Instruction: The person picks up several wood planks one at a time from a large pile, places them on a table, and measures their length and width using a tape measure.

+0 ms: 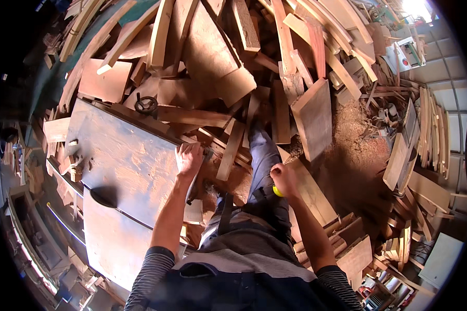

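Left hand (189,159): fingers bent, resting at the right edge of the dusty machine table (124,155); whether it grips, cannot tell. Step in hand, as judged: steadying the body amid loose timber. Best done with the palm flat on the firm tabletop, weight shared with the leg (264,147), footing tested before loading, since scattered boards (230,150) could slip. Tabletop spreads left of this hand, touching it. Right hand (285,179): fingers closed round a small yellow object (278,191), mostly hidden, showing below the fist, near the leg.
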`<state>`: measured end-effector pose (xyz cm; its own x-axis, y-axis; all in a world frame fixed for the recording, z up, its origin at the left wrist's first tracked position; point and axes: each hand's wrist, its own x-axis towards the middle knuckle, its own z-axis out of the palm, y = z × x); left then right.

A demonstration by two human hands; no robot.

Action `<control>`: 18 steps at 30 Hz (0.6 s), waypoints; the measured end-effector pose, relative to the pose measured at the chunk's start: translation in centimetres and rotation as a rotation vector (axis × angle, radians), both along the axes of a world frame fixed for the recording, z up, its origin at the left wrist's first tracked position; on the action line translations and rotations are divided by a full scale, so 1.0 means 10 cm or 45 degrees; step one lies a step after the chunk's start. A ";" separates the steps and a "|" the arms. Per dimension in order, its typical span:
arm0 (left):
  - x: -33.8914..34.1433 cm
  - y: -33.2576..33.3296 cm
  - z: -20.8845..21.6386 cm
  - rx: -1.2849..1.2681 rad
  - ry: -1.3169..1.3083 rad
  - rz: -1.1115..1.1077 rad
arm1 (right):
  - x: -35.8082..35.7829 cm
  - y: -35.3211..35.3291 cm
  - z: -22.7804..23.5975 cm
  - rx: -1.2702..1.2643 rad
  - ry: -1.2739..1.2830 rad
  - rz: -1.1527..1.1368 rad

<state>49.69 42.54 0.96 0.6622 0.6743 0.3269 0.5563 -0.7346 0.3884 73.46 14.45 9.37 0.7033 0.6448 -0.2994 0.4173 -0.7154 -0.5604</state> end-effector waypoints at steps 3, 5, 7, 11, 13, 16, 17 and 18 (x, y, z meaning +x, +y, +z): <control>0.00 -0.09 0.02 0.069 -0.014 0.053 | 0.11 -0.03 0.03 0.115 0.225 -0.110; -0.03 -0.08 0.05 0.036 0.086 0.086 | 0.15 0.02 0.05 0.122 0.292 -0.109; -0.02 -0.11 0.08 0.024 0.124 0.102 | 0.18 0.02 0.07 0.124 0.310 -0.100; 0.03 -0.08 0.05 0.033 -0.014 0.077 | 0.20 0.05 0.08 0.141 0.211 -0.038; 0.00 -0.06 0.03 0.029 -0.002 0.094 | 0.20 0.06 0.13 0.114 0.075 0.013; -0.02 -0.05 0.02 0.037 -0.045 0.122 | 0.17 0.10 0.29 0.145 0.003 0.050; -0.02 -0.07 0.03 0.037 -0.068 0.124 | 0.17 0.08 0.31 0.129 -0.005 0.026; -0.02 -0.07 0.05 0.017 -0.057 0.121 | 0.17 0.07 0.32 0.114 -0.013 0.002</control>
<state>49.53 41.79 1.46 0.5801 0.7284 0.3645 0.6057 -0.6850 0.4049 75.12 15.14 12.54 0.7048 0.6699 -0.2334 0.4245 -0.6619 -0.6178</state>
